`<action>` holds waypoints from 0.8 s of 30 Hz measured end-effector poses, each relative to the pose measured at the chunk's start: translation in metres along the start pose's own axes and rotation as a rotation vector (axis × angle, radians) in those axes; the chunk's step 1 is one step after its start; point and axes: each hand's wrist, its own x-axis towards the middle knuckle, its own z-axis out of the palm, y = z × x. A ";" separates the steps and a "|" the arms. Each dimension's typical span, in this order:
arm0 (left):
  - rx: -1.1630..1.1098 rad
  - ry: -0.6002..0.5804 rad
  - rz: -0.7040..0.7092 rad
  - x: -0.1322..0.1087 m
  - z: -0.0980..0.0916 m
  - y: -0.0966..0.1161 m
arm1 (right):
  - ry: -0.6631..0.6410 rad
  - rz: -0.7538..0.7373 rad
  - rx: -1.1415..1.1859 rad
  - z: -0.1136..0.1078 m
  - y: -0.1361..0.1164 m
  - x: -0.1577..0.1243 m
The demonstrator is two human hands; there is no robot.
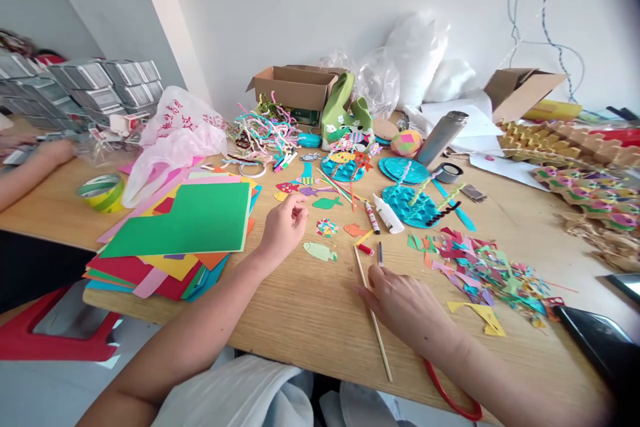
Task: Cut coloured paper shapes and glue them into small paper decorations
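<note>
My left hand [286,223] hovers over the table with its fingers curled in; nothing shows in it. Around it lie paper fish: a pale green fish [320,251], a green fish [327,203], an orange fish [355,230] and a dotted round piece [327,227]. My right hand [403,300] rests low on the table, fingers bent down and together, their tips partly hidden. Its thumb reaches over a thin wooden stick [375,320]. A slim dark pen-like piece [381,254] stands out just beyond its fingertips. Under my right forearm a red loop [453,397] shows in part.
Coloured paper sheets [200,217] are stacked at left, beside a tape roll [101,192]. A white glue bottle [389,215], blue decorated discs [410,203] and a steel flask [443,138] stand beyond. Paper scraps [480,270] and a black device [593,340] lie right. Another person's hand [56,153] is far left.
</note>
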 end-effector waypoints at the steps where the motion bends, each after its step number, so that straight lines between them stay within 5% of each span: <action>1: 0.038 0.008 0.019 -0.003 0.001 -0.003 | -0.029 0.022 -0.009 0.000 -0.003 0.004; 7: 0.177 0.007 0.111 -0.008 -0.003 -0.011 | -0.032 0.090 0.130 0.002 -0.003 0.010; 14: 0.381 -0.268 0.208 -0.008 -0.014 0.002 | 0.003 0.215 1.090 -0.006 0.014 -0.017; 18: 0.466 -0.380 0.215 -0.009 -0.017 0.009 | 0.070 0.239 1.400 -0.009 0.018 -0.018; 21: 0.486 -0.425 0.211 -0.009 -0.016 0.008 | 0.241 0.176 1.398 -0.004 0.015 -0.017; 24: 0.483 -0.494 0.244 -0.010 -0.015 0.007 | 0.316 0.090 1.138 0.002 0.011 -0.016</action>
